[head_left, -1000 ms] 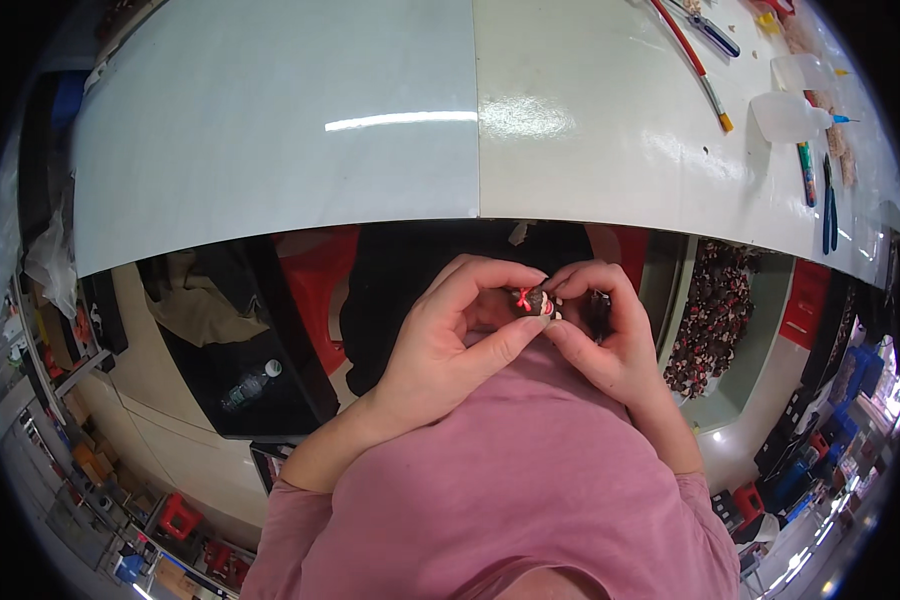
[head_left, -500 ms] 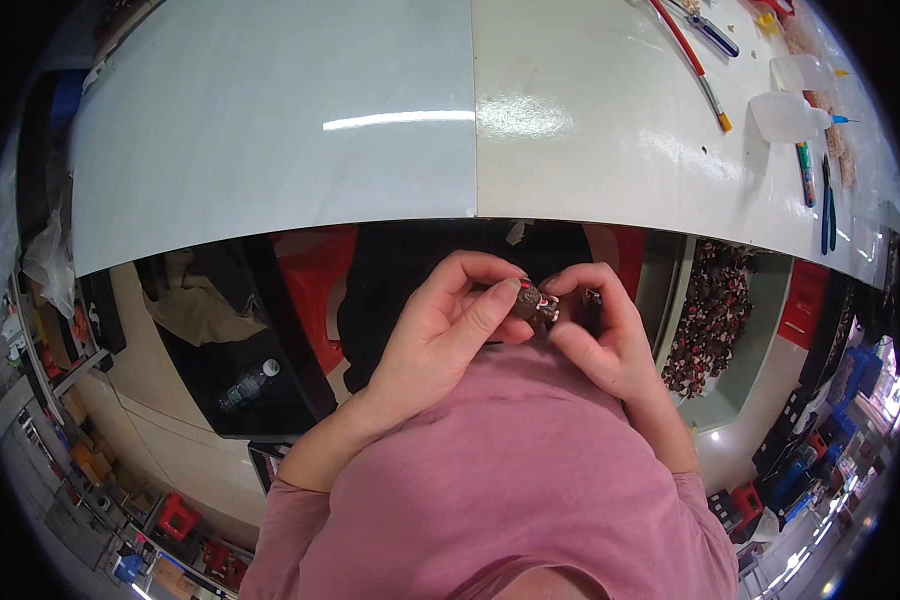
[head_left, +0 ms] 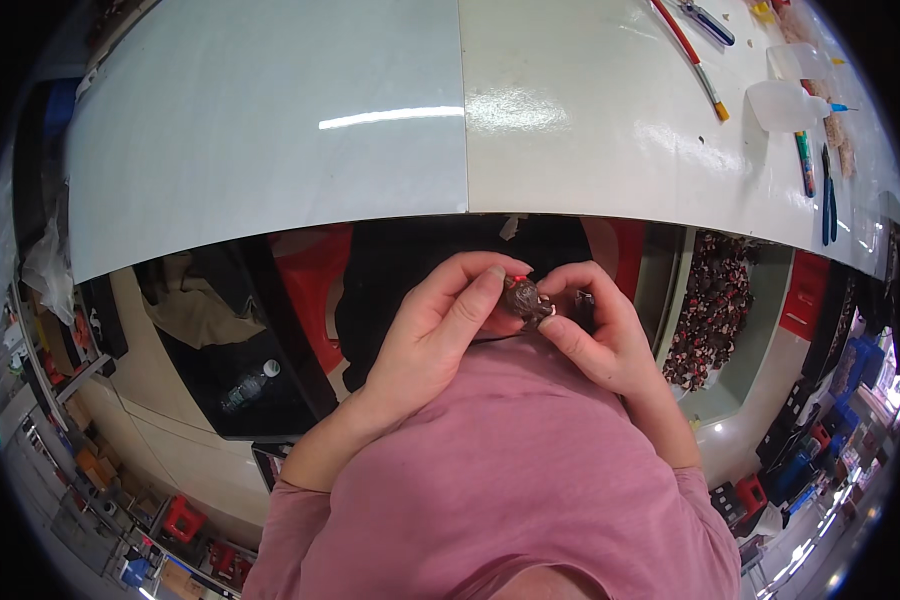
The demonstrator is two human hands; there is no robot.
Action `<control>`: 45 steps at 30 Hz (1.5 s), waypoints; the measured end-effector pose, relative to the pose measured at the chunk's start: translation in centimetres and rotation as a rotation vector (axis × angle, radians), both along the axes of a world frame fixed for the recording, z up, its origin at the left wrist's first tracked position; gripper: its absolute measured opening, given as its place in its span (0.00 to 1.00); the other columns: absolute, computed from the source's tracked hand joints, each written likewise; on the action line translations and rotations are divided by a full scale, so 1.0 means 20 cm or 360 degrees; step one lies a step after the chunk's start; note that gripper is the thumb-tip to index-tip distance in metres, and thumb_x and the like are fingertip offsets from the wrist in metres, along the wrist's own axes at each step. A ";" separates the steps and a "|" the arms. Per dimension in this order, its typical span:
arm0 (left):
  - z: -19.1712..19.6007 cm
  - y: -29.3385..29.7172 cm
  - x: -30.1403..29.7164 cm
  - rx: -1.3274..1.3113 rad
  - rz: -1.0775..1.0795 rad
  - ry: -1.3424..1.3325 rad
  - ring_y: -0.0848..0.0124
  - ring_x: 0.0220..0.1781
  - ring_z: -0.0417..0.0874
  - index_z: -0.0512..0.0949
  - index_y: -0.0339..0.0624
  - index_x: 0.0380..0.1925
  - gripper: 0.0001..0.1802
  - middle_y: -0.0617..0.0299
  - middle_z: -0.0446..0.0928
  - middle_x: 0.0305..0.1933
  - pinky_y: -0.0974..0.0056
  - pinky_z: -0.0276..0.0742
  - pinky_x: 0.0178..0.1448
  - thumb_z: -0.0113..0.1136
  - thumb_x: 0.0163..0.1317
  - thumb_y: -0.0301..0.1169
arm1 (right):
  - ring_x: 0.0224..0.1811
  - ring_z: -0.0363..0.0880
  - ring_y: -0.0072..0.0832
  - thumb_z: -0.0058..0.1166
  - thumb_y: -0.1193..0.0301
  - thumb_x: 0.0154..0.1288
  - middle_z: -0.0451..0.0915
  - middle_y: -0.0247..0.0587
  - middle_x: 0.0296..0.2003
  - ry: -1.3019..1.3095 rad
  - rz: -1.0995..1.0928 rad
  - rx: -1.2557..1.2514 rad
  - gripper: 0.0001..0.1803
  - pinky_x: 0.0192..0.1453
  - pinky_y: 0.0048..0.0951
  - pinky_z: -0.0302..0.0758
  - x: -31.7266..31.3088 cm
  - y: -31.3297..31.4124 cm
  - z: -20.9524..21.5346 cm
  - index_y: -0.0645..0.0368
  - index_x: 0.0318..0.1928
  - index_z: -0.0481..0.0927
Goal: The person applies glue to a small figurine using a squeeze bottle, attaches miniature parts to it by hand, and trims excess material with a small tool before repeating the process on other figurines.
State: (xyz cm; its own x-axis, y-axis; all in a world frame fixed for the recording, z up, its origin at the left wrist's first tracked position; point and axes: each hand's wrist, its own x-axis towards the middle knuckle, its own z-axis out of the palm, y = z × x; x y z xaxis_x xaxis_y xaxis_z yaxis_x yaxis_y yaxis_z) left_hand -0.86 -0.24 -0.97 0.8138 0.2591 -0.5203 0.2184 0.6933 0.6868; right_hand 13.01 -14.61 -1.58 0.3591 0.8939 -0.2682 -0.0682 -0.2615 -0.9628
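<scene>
Just in front of my chest, below the table edge, both hands hold a small dark brown figurine (head_left: 522, 299) with bits of red and white on it. My left hand (head_left: 440, 325) pinches its left side between thumb and fingers, near a red spot on top. At its lower right, the thumb and fingertips of my right hand (head_left: 605, 340) close on the piece, by a small whitish part. A rounded brown side faces up. Fingers hide the rest of its shape.
A pale table (head_left: 270, 110) spans ahead. On its right lie a red-handled brush (head_left: 692, 60), a squeeze bottle with a blue needle tip (head_left: 785, 106), a green tube (head_left: 806, 165) and dark pliers (head_left: 828, 200). Right of me, an open drawer (head_left: 745, 375) holds many small brown, red and white pieces.
The figurine has turned between my fingers: its red and white stripes faced up before, and a plain rounded brown side shows now. Both hands stay in nearly the same place.
</scene>
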 end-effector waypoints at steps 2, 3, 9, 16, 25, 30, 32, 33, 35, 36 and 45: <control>0.00 0.00 0.00 -0.0005 -0.0014 0.0002 0.80 0.42 0.77 0.71 0.40 0.52 0.15 0.65 0.74 0.43 0.74 0.75 0.50 0.45 0.71 0.36 | 0.30 0.74 0.15 0.57 0.73 0.62 0.77 0.33 0.33 0.0024 -0.0017 0.0008 0.15 0.34 0.17 0.70 0.00 0.00 -0.01 0.62 0.47 0.70; 0.00 -0.01 0.00 0.0004 0.0007 -0.0004 0.80 0.42 0.76 0.71 0.40 0.52 0.16 0.65 0.74 0.43 0.74 0.75 0.50 0.45 0.71 0.36 | 0.30 0.74 0.15 0.57 0.73 0.62 0.77 0.33 0.33 0.0040 -0.0016 0.0006 0.15 0.34 0.17 0.70 0.00 -0.01 -0.01 0.62 0.47 0.71; -0.01 -0.01 0.01 -0.0016 0.0012 0.0001 0.80 0.43 0.76 0.70 0.40 0.51 0.15 0.65 0.74 0.44 0.74 0.74 0.50 0.47 0.71 0.37 | 0.32 0.75 0.17 0.57 0.71 0.63 0.77 0.34 0.33 0.0082 0.0002 -0.0037 0.12 0.37 0.20 0.72 0.01 -0.02 -0.01 0.61 0.44 0.73; -0.04 -0.01 0.02 -0.0297 0.0043 0.0044 0.82 0.36 0.72 0.70 0.42 0.48 0.15 0.66 0.73 0.40 0.76 0.71 0.43 0.48 0.70 0.40 | 0.37 0.77 0.22 0.54 0.72 0.64 0.79 0.36 0.35 0.0112 0.0011 -0.0102 0.08 0.43 0.23 0.73 0.02 -0.02 -0.01 0.61 0.42 0.75; -0.05 -0.01 0.02 -0.0342 0.0039 0.0073 0.82 0.31 0.69 0.69 0.43 0.44 0.15 0.67 0.72 0.37 0.76 0.70 0.40 0.48 0.70 0.42 | 0.36 0.77 0.21 0.53 0.73 0.64 0.79 0.36 0.34 0.0148 0.0012 -0.0107 0.07 0.42 0.22 0.73 0.01 -0.03 -0.02 0.61 0.42 0.75; -0.03 0.00 0.03 -0.0358 0.0019 0.0122 0.82 0.30 0.69 0.69 0.44 0.42 0.16 0.68 0.72 0.35 0.76 0.70 0.39 0.48 0.69 0.45 | 0.35 0.78 0.21 0.53 0.73 0.64 0.80 0.36 0.33 0.0130 0.0011 -0.0105 0.07 0.41 0.22 0.73 0.01 -0.02 -0.01 0.62 0.41 0.75; -0.02 0.00 0.03 -0.0365 0.0014 0.0145 0.82 0.29 0.69 0.69 0.44 0.41 0.16 0.68 0.71 0.35 0.76 0.69 0.39 0.47 0.69 0.46 | 0.35 0.78 0.21 0.53 0.74 0.64 0.80 0.36 0.33 0.0124 0.0014 -0.0095 0.07 0.41 0.22 0.73 0.01 -0.01 -0.01 0.62 0.41 0.75; -0.02 0.00 0.03 -0.0373 0.0013 0.0154 0.82 0.29 0.69 0.70 0.44 0.41 0.17 0.68 0.72 0.34 0.76 0.69 0.38 0.47 0.69 0.47 | 0.35 0.78 0.21 0.53 0.74 0.64 0.80 0.36 0.33 0.0128 0.0016 -0.0096 0.07 0.41 0.22 0.73 0.01 -0.01 -0.01 0.62 0.41 0.75; -0.02 0.00 0.03 -0.0380 0.0013 0.0161 0.82 0.28 0.69 0.70 0.44 0.40 0.17 0.68 0.72 0.34 0.76 0.69 0.37 0.47 0.69 0.47 | 0.35 0.78 0.21 0.53 0.74 0.65 0.80 0.36 0.33 0.0131 0.0019 -0.0097 0.07 0.41 0.22 0.73 0.00 -0.01 0.00 0.62 0.41 0.75; -0.03 0.00 0.03 -0.0402 0.0039 0.0176 0.80 0.27 0.71 0.69 0.43 0.41 0.16 0.66 0.72 0.33 0.75 0.70 0.35 0.47 0.70 0.45 | 0.35 0.78 0.21 0.53 0.74 0.65 0.80 0.36 0.33 0.0131 0.0018 -0.0093 0.07 0.40 0.21 0.73 0.00 -0.01 0.00 0.62 0.41 0.75; -0.03 0.00 0.02 -0.0416 0.0040 0.0199 0.78 0.25 0.72 0.69 0.41 0.41 0.16 0.63 0.73 0.32 0.74 0.70 0.31 0.46 0.70 0.43 | 0.34 0.78 0.20 0.53 0.73 0.65 0.80 0.36 0.31 0.0130 0.0048 -0.0084 0.07 0.39 0.21 0.73 0.00 0.00 0.02 0.62 0.41 0.75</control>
